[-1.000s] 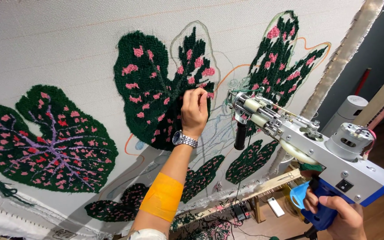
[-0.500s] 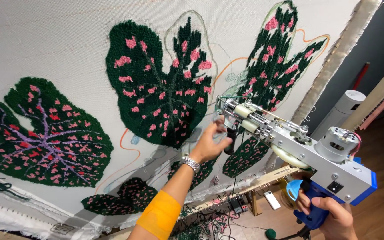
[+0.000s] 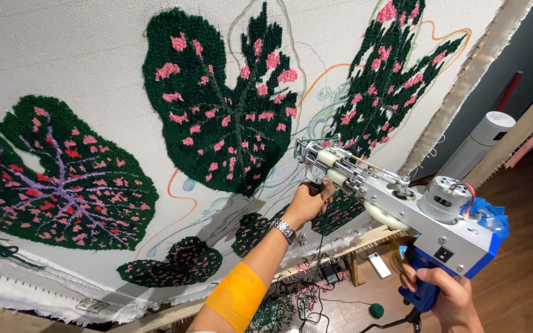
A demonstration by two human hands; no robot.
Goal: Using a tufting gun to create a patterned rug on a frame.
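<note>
Right now I see 2 hands on a silver and blue tufting gun (image 3: 402, 209), held up in front of a stretched white backing cloth (image 3: 63, 55) tufted with dark green leaf shapes (image 3: 223, 117) flecked pink. I find little in the way of packages or signs: a small pale printed patch (image 3: 87, 304) sits on the cloth's frayed lower-left edge, its marks too small to make out, and a white rectangular device (image 3: 379, 264) lies on the wooden floor beside a green yarn ball (image 3: 375, 310).

My left hand (image 3: 308, 200) is closed around the gun's black front grip, just under the needle end, fingers curled tight. A metal watch (image 3: 285, 230) sits on that wrist and an orange band (image 3: 237, 296) wraps the forearm. My right hand (image 3: 448, 295) is clenched on the blue rear handle (image 3: 424, 290), low at the right. The gun's needle tip (image 3: 300, 150) lies close to the cloth; I cannot tell whether it touches. A white cylinder (image 3: 479, 143) stands beyond the frame's right edge.
</note>
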